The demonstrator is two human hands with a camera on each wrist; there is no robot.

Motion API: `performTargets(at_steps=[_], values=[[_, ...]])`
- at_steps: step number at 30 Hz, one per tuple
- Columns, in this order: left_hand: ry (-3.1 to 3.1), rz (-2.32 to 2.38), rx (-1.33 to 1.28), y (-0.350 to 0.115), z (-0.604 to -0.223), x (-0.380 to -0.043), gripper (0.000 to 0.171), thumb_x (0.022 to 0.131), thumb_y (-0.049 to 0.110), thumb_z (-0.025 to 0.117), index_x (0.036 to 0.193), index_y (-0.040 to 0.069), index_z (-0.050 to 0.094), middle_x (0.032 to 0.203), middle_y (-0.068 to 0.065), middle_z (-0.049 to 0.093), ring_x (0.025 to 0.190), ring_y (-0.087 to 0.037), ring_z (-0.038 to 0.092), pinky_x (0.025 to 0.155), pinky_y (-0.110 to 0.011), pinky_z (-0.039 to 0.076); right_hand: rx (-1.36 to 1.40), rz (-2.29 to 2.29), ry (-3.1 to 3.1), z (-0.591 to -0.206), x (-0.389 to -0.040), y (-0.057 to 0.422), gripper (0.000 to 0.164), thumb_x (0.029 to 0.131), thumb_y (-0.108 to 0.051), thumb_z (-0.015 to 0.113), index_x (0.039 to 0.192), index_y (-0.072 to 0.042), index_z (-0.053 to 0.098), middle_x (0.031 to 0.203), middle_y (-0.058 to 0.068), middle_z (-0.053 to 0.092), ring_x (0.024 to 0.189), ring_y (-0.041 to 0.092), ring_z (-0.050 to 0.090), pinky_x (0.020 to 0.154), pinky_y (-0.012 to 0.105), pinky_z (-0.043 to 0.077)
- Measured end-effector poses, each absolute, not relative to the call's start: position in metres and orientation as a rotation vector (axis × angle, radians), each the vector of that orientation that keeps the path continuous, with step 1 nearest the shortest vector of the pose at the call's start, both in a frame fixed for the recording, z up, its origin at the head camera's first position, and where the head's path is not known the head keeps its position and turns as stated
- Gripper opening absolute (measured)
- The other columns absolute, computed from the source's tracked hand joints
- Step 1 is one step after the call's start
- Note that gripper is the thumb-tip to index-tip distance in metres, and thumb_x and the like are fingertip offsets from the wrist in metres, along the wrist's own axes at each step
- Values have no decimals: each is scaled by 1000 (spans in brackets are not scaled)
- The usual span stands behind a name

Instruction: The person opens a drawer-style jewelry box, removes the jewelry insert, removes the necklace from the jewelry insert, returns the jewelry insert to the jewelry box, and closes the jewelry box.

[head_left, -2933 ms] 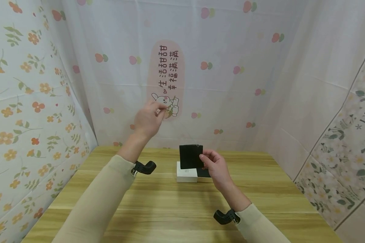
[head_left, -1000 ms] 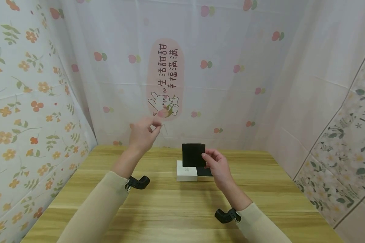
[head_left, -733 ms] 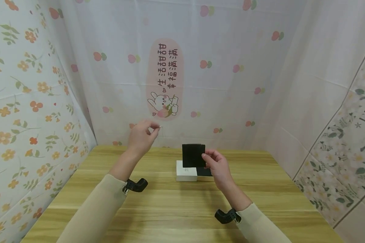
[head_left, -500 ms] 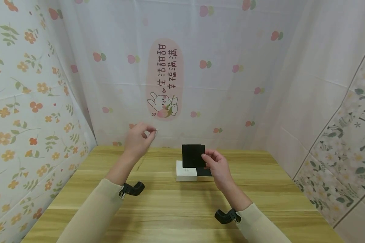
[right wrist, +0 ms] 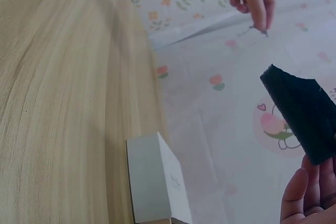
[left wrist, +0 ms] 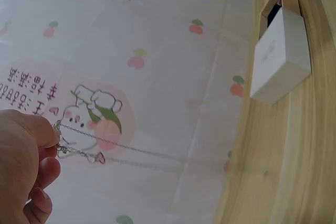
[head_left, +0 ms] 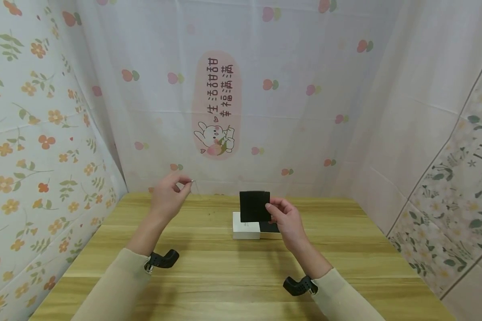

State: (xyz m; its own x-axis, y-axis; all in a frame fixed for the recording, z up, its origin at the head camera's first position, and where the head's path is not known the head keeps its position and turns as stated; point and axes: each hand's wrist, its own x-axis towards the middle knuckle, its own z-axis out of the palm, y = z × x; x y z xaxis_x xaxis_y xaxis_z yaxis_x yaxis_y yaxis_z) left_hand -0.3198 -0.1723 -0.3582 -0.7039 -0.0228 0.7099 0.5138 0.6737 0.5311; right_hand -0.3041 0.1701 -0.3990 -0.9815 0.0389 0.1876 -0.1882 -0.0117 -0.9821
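My left hand (head_left: 169, 196) is raised above the far left part of the table and pinches a thin silver chain necklace between thumb and fingertips. In the left wrist view the necklace dangles in fine strands, with a small heart-shaped piece (left wrist: 100, 158) near the fingers. To the right, my right hand (head_left: 286, 220) holds a square black pad (head_left: 254, 206) upright by its right edge, thumb on the near face. The pad's edge looks thick and soft in the right wrist view. Behind and below it, a white box (head_left: 246, 229) lies on the table, partly hidden.
Black lining (left wrist: 274, 11) shows inside the box's uncovered part in the left wrist view. The wooden table (head_left: 217, 276) ends at a patterned curtain (head_left: 305, 133) at the back. Floral cloths hang on both sides. Each wrist wears a black camera mount (head_left: 165, 258).
My left hand has come down and to the left, bringing the necklace with it away from the pad. The right hand and black pad have stayed nearly still.
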Motion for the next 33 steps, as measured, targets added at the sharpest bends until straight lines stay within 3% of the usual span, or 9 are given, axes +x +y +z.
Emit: performTargets(at_steps=[4,6,10,11,12,14,17,27,33], values=[[-2215,-959,-320,-184,-370,-318,8,101,7,76,105,4,83,102,-15,78,66,-17,60,61,-29,52,161,2126,-2082,-399,-303,171,18,108,-11,68,120,3,68,98,-6,67,86,14,58,75,24,56],[-2249,-963,-284,-191,-376,-316,9,102,8,75,106,4,83,104,-16,78,68,-18,61,73,-40,60,159,2130,-2079,-399,-303,171,18,108,-10,68,120,3,68,98,-6,67,85,14,58,75,24,56],[-2316,-957,-231,-203,-388,-315,11,103,9,73,107,3,82,106,-18,79,73,-25,66,91,-58,61,157,2138,-2079,-399,-303,170,15,108,-10,68,118,1,68,97,-5,68,86,14,59,75,24,56],[-2328,-951,-227,-205,-391,-315,11,103,8,73,107,2,82,106,-18,79,74,-26,67,91,-58,61,157,2139,-2079,-399,-303,170,14,108,-10,68,118,1,69,97,-5,68,86,15,59,75,24,56],[-2342,-941,-224,-208,-394,-315,12,103,8,73,107,2,82,106,-18,80,74,-26,68,80,-53,61,157,2139,-2083,-399,-303,170,15,108,-10,68,118,0,69,97,-5,68,87,15,59,75,24,56],[-2368,-929,-221,-212,-399,-315,12,103,7,72,107,2,82,105,-18,80,73,-25,69,74,-44,61,157,2143,-2083,-400,-303,170,15,108,-10,69,118,0,69,97,-5,68,87,15,60,75,24,56],[-2425,-916,-215,-217,-408,-315,13,103,8,72,108,3,82,105,-17,81,72,-23,69,64,-34,54,155,2143,-2084,-400,-303,170,17,108,-11,68,120,2,68,98,-5,68,88,15,60,76,24,56],[-2626,-906,-242,-229,-443,-319,15,104,9,71,110,0,81,110,-19,81,88,-30,75,82,-53,63,136,2124,-2102,-401,-303,171,20,109,-13,68,123,2,68,100,-7,69,93,15,62,78,24,57],[-2687,-929,-251,-235,-457,-319,14,104,8,69,109,0,80,109,-17,81,93,-30,74,86,-54,62,142,2114,-2116,-400,-304,172,21,109,-13,67,124,2,68,102,-6,68,92,16,61,78,24,57]])
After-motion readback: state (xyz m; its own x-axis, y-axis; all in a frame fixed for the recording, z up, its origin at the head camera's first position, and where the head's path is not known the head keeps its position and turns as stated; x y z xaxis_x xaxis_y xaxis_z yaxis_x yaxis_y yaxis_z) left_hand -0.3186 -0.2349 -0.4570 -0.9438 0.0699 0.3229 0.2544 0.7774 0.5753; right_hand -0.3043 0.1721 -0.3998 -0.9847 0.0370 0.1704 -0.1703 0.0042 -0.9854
